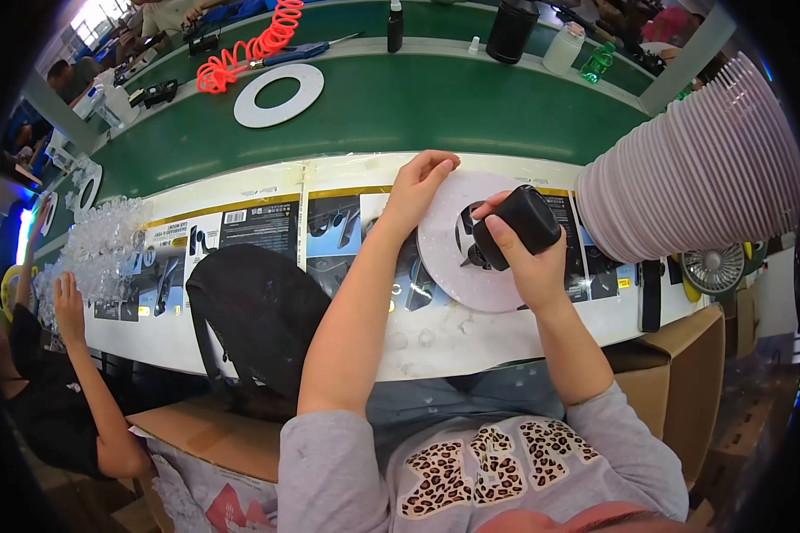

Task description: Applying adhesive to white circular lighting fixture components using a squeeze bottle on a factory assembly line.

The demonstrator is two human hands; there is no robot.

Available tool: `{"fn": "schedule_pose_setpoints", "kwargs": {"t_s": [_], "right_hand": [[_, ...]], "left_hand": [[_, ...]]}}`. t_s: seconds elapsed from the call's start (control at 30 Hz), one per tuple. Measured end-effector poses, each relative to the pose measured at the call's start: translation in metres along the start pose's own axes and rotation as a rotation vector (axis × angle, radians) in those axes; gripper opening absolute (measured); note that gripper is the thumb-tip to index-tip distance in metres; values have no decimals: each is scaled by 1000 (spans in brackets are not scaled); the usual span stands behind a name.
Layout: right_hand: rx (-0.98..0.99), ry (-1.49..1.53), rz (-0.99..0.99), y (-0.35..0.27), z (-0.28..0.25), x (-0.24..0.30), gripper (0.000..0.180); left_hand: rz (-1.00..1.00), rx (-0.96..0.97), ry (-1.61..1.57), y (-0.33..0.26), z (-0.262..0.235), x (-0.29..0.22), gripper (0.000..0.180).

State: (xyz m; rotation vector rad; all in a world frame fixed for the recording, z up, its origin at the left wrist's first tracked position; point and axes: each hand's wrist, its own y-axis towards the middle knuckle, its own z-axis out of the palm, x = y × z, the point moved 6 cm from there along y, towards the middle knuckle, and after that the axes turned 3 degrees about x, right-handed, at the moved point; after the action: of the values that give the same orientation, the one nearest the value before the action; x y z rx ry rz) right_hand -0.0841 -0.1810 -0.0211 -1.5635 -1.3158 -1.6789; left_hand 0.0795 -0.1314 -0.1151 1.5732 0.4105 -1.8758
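Bench in a busy workshop: green top (373,147), printed sheet (489,345) laid along the near side.

Right hand (532,266): closed, thumb and fingers pinching a black device (529,222), held over the ring (439,262). Device appears smooth, hard-shelled and rounded; judged light enough for one hand, though liable to slip. Recommended hold: round the sides, thumb opposed to fingers.

Ring lies on the sheet in front of the person. Dark and pale shapes show at its opening; whether parts or print cannot be told. It looks thin, stiff and light; the edge may chip if knocked. Recommended hold: outer rim, flat fingers.

Left hand (415,194): fingers bent at the ring's far left rim; whether pressing or merely resting cannot be told.

Further out: leaning stack (693,169) of similar rings to the right, second ring (313,86) and red coiled hose (256,55) beyond.
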Motion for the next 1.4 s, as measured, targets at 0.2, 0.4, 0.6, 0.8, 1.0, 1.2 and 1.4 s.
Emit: {"fn": "schedule_pose_setpoints", "kwargs": {"t_s": [0.2,0.4,0.6,0.8,1.0,1.2,1.4], "right_hand": [[-8,17,10,1,-3,-2,18],[0,12,5,4,-8,0,18],[-29,39,-22,4,-17,9,18],[-29,71,-24,-6,-26,4,20],[42,23,-70,-14,-26,-1,23],[109,93,-9,-20,-25,-4,35],[157,112,13,-21,-25,-5,38]], "left_hand": [[20,24,39,3,-2,-1,24],[23,23,69,3,-1,1,23],[-16,21,59,3,-1,3,23],[-41,0,82,1,-4,6,24],[-71,1,108,4,-4,9,24],[-108,-9,110,2,-3,9,23],[-100,-9,72,0,-3,7,23]]}}
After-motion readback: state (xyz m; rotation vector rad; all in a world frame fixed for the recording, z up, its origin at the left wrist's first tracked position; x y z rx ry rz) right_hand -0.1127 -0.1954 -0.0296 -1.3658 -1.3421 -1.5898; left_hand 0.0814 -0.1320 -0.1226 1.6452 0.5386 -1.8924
